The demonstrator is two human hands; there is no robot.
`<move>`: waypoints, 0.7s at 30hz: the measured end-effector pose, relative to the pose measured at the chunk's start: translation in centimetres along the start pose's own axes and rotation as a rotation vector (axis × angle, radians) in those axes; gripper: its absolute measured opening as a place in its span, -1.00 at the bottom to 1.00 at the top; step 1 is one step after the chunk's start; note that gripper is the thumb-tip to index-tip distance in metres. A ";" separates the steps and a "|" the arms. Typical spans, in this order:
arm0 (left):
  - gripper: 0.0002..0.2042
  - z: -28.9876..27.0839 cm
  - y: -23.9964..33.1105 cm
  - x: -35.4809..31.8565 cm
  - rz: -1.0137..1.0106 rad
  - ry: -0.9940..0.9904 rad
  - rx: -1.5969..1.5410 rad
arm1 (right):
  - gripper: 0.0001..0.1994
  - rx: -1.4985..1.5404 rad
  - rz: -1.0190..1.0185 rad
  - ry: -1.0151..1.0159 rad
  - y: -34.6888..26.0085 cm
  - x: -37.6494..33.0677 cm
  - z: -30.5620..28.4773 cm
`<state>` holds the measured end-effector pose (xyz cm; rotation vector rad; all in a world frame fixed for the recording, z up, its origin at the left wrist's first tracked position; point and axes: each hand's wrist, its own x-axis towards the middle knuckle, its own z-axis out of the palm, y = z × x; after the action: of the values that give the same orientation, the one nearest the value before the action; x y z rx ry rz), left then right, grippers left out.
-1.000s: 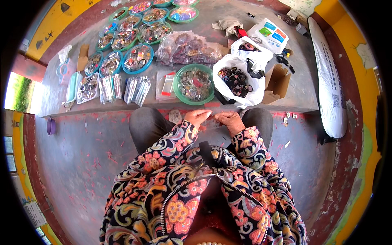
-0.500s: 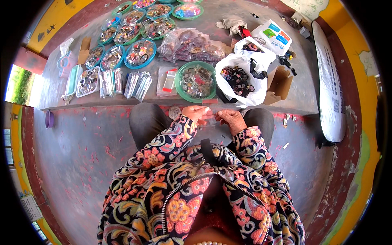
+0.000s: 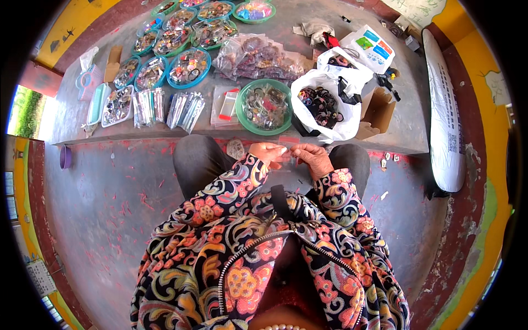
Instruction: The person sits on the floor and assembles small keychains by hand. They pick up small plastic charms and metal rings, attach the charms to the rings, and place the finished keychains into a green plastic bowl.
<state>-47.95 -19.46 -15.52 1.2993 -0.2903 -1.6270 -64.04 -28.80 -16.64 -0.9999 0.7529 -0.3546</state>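
Grey table (image 3: pixel 407 110) ahead: off its front edge, my left hand (image 3: pixel 265 153) and right hand (image 3: pixel 314 157) have drawn closer, fingertips pinching a clear plastic bag (image 3: pixel 282 165) between them; I read fine fingertip work.

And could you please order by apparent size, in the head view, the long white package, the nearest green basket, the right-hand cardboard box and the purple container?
1. Long white package
2. Green basket
3. Cardboard box
4. Purple container

Dark characters and a square code (image 3: pixel 454 138) mark the long silver-white package (image 3: pixel 440 110), blue lettering the white plastic bag (image 3: pixel 360 54), painted characters the wall's pale patch (image 3: pixel 423 7).
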 end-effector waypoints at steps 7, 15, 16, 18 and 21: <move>-0.71 -0.5 -1.0 0.9 -0.008 -0.018 -0.007 | -0.84 -0.028 0.027 -0.006 0.4 0.2 -0.2; -0.74 -0.3 -0.6 0.7 -0.027 -0.014 -0.060 | -0.85 -0.034 0.014 -0.043 0.7 0.4 -0.5; -0.76 -0.3 -0.6 0.7 -0.032 0.000 -0.079 | -0.84 -0.041 0.012 -0.050 0.6 0.4 -0.4; -0.75 -0.6 -1.3 1.2 -0.006 0.011 -0.061 | -0.85 -0.069 0.031 -0.042 0.5 0.4 -0.3; -0.70 -0.7 -0.9 0.5 0.012 -0.012 0.021 | -0.85 -0.129 0.064 -0.026 0.4 0.4 -0.1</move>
<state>-47.87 -19.20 -16.75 1.3022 -0.3229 -1.6261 -63.88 -28.91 -17.15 -1.0971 0.7899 -0.2394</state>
